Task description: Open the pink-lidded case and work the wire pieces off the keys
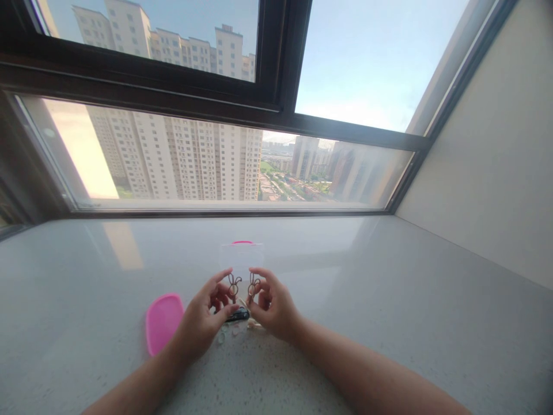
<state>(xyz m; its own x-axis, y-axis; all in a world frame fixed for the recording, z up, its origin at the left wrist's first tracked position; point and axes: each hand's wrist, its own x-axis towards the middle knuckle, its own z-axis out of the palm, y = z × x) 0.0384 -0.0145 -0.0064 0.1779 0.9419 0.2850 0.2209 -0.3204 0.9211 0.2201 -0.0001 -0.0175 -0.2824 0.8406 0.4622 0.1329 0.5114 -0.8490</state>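
a small rabbit-shaped brown wire ornament (234,285) is pinched in the fingers of the left hand (199,320), and a second rabbit-shaped brown wire ornament (254,285) is pinched in the same way by the right hand (274,305), so the hands are held near each other but are apart. a clear plastic bag with a pink top edge (242,256) is seen just beyond the hands, and a pink oval plastic lid (163,324) is lying beside the left hand. a small black object (238,314) and some small pale pieces (228,333) are lying just below the hands on a grey speckled stone counter (345,271).
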